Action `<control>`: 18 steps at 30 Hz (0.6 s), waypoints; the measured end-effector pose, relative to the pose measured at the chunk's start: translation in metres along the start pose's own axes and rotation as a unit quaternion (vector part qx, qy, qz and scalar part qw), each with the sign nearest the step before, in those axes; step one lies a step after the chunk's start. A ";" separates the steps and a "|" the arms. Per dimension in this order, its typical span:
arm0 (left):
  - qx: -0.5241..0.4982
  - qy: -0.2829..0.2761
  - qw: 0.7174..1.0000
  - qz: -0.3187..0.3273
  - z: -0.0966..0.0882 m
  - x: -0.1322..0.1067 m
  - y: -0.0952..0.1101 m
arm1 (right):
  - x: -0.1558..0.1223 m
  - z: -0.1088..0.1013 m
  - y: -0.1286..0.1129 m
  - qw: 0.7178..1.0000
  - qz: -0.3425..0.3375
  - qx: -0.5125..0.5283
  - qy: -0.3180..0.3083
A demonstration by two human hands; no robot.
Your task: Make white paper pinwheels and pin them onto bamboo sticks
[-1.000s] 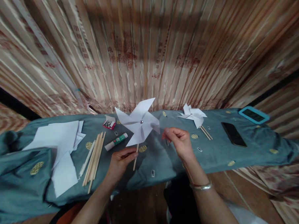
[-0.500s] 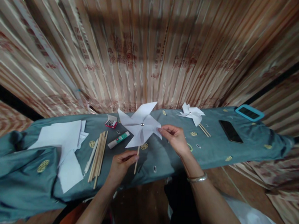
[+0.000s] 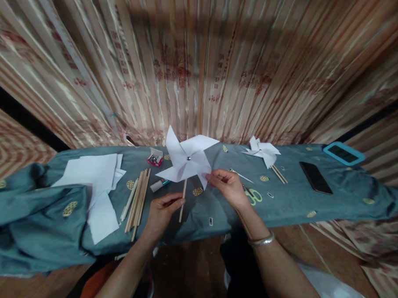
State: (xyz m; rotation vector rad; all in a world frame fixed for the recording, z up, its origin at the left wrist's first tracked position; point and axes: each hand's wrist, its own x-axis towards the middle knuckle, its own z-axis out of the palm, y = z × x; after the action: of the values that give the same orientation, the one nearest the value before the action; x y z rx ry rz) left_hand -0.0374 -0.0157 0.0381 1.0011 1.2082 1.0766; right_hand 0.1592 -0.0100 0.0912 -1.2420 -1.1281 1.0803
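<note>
My left hand [image 3: 161, 211] is closed around the thin wooden stick [image 3: 182, 203] of a white paper pinwheel [image 3: 187, 159] and holds it upright above the teal cloth. A metal pin shows at the pinwheel's centre. My right hand [image 3: 227, 185] pinches the tip of the pinwheel's lower right blade. A silver bangle sits on that wrist.
On the teal cloth-covered table [image 3: 282, 201]: white paper sheets [image 3: 94, 179], a bundle of wooden sticks [image 3: 138, 199], a glue stick [image 3: 158, 185], a small red box of pins [image 3: 155, 157], scissors [image 3: 253, 194], a second pinwheel [image 3: 263, 151], a black phone [image 3: 315, 177], a teal-cased device [image 3: 344, 153]. A striped curtain hangs behind.
My right hand moved left and took hold of a blade tip. The pinwheel has turned, its blades now point differently. The left hand keeps its grip on the stick.
</note>
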 end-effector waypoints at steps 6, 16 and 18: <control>0.008 0.010 1.000 0.006 0.003 0.001 0.001 | -0.004 0.008 0.006 0.999 0.017 0.018 -0.031; 0.015 -0.001 0.999 0.035 0.006 0.002 -0.005 | -0.008 0.019 0.014 0.996 0.043 0.044 -0.070; 0.011 -0.002 0.999 0.034 0.006 0.002 -0.006 | -0.009 0.021 0.014 0.996 0.046 0.041 -0.069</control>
State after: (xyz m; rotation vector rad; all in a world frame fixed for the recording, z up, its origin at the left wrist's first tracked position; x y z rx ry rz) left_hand -0.0311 -0.0146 0.0328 1.0668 1.1920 1.1162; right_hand 0.1375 -0.0153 0.0767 -1.1788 -1.1266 1.2852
